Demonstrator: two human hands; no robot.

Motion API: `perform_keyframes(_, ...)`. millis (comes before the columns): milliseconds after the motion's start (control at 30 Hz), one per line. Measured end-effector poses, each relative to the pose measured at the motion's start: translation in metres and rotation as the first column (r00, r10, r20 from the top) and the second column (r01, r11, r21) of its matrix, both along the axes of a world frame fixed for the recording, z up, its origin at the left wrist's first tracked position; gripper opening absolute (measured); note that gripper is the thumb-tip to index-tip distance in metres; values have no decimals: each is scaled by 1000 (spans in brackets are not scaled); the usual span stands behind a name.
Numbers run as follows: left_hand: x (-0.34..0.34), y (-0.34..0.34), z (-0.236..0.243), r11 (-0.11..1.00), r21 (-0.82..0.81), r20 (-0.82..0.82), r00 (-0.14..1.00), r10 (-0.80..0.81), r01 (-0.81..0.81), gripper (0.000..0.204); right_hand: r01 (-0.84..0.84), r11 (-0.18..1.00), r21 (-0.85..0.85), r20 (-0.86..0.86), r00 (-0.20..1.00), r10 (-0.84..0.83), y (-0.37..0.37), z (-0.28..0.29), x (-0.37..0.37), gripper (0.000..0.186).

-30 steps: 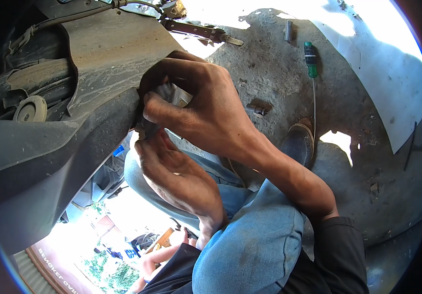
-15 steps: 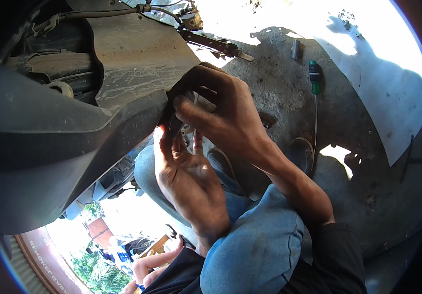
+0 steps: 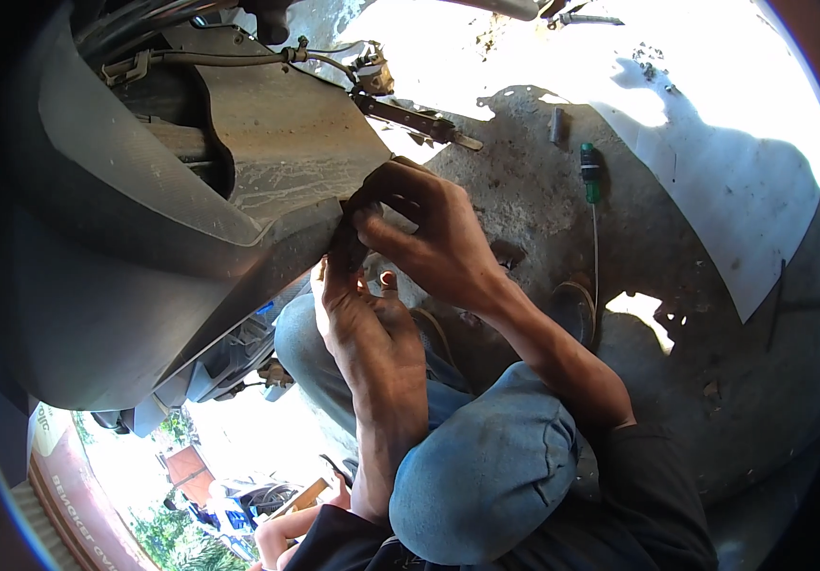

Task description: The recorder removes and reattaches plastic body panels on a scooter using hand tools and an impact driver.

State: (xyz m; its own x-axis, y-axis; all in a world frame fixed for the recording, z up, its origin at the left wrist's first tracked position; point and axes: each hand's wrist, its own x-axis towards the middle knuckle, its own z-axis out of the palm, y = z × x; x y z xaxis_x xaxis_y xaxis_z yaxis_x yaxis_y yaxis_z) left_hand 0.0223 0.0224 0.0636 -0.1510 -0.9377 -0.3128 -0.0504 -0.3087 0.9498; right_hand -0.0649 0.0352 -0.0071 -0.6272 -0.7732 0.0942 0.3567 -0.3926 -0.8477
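Note:
Both hands are at the pointed end of a large dark plastic vehicle panel (image 3: 238, 276) that runs in from the left. My right hand (image 3: 434, 214) reaches over from the right. Its fingers curl down around the panel's tip, closed. Just below, my left hand (image 3: 372, 328) points upward with the palm partly showing. Its fingers press together against the underside of the same tip, and one fingertip stands a little apart. Shadow and the right fingers hide the exact contact, so any small part between the hands cannot be made out.
A green-handled screwdriver (image 3: 591, 176) lies on the concrete, near a small grey cylinder (image 3: 556, 126). Further right are a pale sheet (image 3: 705, 190) and a thin dark rod (image 3: 777, 305). A dark metal lever (image 3: 419, 122) juts out beyond the panel. Another person's leg (image 3: 281, 533) shows lower left.
The whole view has shifted, with more of the panel showing at left. My left hand has turned, its fingers drawn closer together at the panel's tip. My right hand keeps its curled grip.

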Motion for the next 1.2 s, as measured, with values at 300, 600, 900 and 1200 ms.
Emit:
perform_keyframes(300, -1, 1, 4, 999, -16, 51, 998, -33, 34, 40, 40, 999, -26, -49, 998, -41, 2, 0, -3, 27)
perform_keyframes(600, -10, -4, 9, 994, 98, -10, 999, 47, -46, 36, 87, 996, -5, -93, 992, -87, 5, 4, -7, 23)
perform_keyframes(900, -4, -5, 16, 994, 105, 69, 997, 22, -29, 40, 29, 1000, 5, -112, 993, -28, 5, 3, -10, 31)
perform_keyframes(1200, -5, 4, 20, 996, 83, 156, 988, 14, -27, 42, 26, 1000, 11, -125, 992, -24, 7, 4, -11, 28)
